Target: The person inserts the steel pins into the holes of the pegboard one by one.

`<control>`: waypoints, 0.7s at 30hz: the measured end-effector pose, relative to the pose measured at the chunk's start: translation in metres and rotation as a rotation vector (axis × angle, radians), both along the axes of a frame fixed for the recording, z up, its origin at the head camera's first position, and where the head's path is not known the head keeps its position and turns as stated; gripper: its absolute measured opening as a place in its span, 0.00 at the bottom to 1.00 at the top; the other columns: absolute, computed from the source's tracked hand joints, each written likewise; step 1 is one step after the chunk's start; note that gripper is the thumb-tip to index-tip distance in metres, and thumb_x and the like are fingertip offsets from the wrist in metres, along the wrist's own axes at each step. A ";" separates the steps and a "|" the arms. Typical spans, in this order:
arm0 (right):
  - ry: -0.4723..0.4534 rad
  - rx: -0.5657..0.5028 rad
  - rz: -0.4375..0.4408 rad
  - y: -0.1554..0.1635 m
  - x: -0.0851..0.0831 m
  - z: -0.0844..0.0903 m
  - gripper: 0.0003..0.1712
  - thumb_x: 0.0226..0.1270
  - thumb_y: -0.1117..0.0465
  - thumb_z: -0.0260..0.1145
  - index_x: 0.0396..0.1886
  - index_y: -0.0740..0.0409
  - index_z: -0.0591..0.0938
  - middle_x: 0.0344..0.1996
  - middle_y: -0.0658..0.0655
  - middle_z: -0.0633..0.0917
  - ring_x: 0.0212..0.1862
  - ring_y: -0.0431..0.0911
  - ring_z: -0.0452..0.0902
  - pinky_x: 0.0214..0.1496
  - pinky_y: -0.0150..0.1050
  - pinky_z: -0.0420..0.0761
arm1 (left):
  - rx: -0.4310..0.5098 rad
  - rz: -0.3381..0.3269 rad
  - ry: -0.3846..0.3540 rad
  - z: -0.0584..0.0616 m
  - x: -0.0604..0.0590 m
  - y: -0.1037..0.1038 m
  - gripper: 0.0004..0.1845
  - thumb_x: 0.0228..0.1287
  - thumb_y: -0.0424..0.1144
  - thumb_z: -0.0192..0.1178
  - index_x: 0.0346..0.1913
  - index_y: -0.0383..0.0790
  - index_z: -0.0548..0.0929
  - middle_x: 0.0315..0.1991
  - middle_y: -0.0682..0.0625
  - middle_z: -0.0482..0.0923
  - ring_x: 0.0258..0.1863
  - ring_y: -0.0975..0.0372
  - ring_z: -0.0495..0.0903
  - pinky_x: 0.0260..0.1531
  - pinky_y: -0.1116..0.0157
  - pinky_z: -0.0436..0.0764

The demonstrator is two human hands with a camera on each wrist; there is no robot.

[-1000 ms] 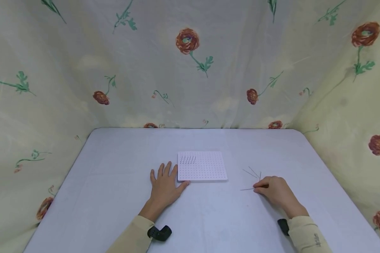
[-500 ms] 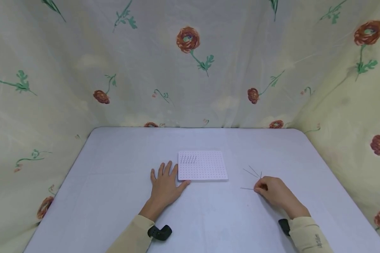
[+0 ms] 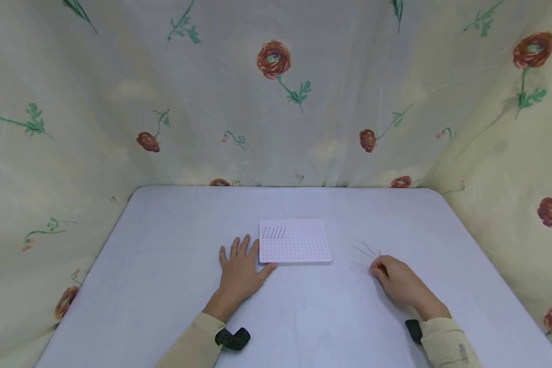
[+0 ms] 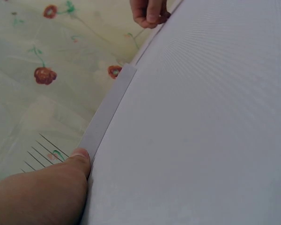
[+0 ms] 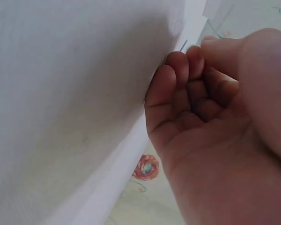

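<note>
A white perforated board lies mid-table, with several thin pins standing in its far-left corner. My left hand lies flat on the table beside it, the thumb touching the board's edge. To the right, my right hand has its fingers curled and pinches one thin pin between thumb and fingertips, its blurred tip pointing left. A few loose pins lie just beyond that hand. My right hand's fingers show far off in the left wrist view.
A pale table carries everything. Flowered cloth hangs close behind and on both sides, hiding the table's far and side edges. Black wrist mounts sit on both sleeves.
My right hand has shifted slightly away from me, and the pin it pinches has come up off the table, its tip now blurred and farther back. My left hand has not moved.
</note>
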State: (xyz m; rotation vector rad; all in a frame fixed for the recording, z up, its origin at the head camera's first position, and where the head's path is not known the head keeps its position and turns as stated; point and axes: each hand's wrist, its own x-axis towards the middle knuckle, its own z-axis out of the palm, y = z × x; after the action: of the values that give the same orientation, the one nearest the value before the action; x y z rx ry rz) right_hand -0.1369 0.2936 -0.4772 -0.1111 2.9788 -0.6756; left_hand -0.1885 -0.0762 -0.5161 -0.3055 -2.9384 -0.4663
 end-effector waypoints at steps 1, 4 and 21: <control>0.017 -0.010 -0.008 0.000 0.000 -0.001 0.05 0.70 0.61 0.57 0.40 0.57 0.78 0.35 0.53 0.81 0.38 0.44 0.74 0.40 0.41 0.75 | -0.004 0.002 -0.002 0.000 0.000 0.000 0.44 0.55 0.72 0.52 0.69 0.48 0.66 0.71 0.42 0.59 0.72 0.44 0.53 0.65 0.35 0.45; 0.057 -0.049 -0.028 0.001 0.000 -0.002 0.07 0.71 0.62 0.55 0.42 0.59 0.76 0.37 0.55 0.80 0.39 0.45 0.74 0.40 0.41 0.75 | -0.010 0.003 -0.006 -0.002 -0.001 -0.001 0.44 0.55 0.72 0.50 0.70 0.48 0.65 0.72 0.42 0.58 0.72 0.44 0.52 0.65 0.35 0.44; 0.136 -0.202 -0.159 -0.010 -0.009 0.012 0.17 0.75 0.52 0.48 0.46 0.60 0.74 0.43 0.61 0.81 0.45 0.52 0.79 0.43 0.42 0.78 | -0.010 0.002 0.007 -0.005 -0.002 -0.001 0.45 0.55 0.73 0.50 0.69 0.48 0.65 0.71 0.42 0.59 0.72 0.44 0.53 0.65 0.35 0.45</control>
State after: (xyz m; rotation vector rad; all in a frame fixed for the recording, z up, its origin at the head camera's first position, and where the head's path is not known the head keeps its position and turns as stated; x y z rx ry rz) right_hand -0.1461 0.2837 -0.4652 0.0715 3.0641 -1.0262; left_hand -0.1906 -0.0769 -0.5209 -0.3047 -2.9350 -0.4492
